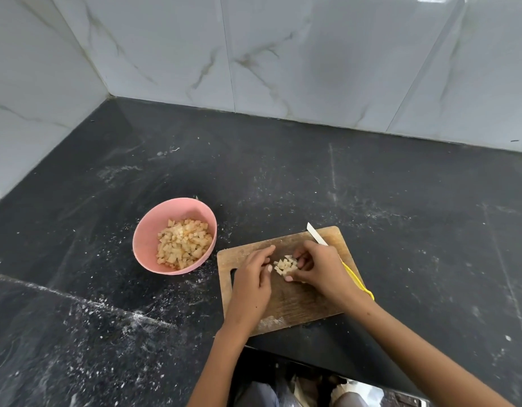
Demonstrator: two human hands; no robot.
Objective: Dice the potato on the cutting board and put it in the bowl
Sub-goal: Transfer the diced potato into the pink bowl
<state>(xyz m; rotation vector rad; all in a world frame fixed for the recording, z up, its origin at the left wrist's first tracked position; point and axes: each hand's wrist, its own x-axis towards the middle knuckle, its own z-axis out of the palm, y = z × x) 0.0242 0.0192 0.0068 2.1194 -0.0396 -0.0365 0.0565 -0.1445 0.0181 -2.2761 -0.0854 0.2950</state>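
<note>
A small pile of potato dice [285, 266] lies in the middle of the wooden cutting board [295, 301]. My left hand [254, 277] rests flat on the board, its fingertips against the pile's left side. My right hand [318, 267] cups the pile from the right, fingers and thumb curled round the dice. A knife [316, 232] with a white blade and a yellow handle lies along the board's right side, its middle hidden behind my right hand. The pink bowl [148, 230], left of the board, holds many potato dice [183, 243].
The black stone counter [400, 230] is dusted with white specks. Marble-tiled walls [283, 54] close it off at the back and the left. The counter's front edge runs just below the board, with the person's legs beneath it.
</note>
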